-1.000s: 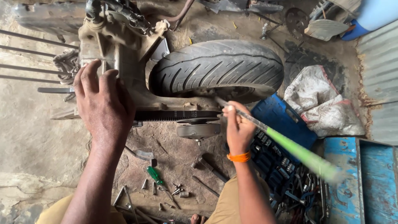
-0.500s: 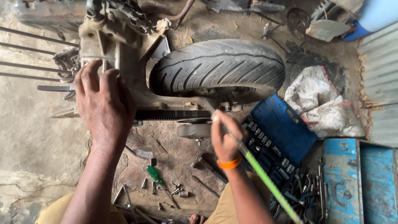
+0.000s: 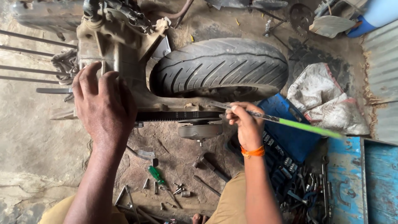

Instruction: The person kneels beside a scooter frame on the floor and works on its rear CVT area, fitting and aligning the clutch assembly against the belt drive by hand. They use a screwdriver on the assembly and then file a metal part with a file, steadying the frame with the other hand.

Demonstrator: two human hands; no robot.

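My left hand [image 3: 103, 105] lies flat, fingers spread, on the grimy scooter engine casing [image 3: 124, 54] at upper left. My right hand [image 3: 246, 124], with an orange band on the wrist, grips a long screwdriver [image 3: 290, 122] with a bright green handle. Its metal tip points left toward the black toothed drive belt [image 3: 178, 116] and the round clutch pulley [image 3: 200, 130] just below the rear tyre [image 3: 219, 68]. The handle sticks out to the right over the blue tool case [image 3: 286, 124].
On the dirt floor below lie several loose bolts and sockets [image 3: 178, 191] and a small green-handled screwdriver [image 3: 156, 175]. A blue metal box [image 3: 360, 178] stands at right beside scattered tools [image 3: 302, 186]. White sacks [image 3: 327, 99] lie near the tyre. Metal rods [image 3: 29, 54] run along the left.
My right hand swung the screwdriver down and away from the belt, then brought it back up so its tip sits at the belt and pulley again. My left hand stayed in place.
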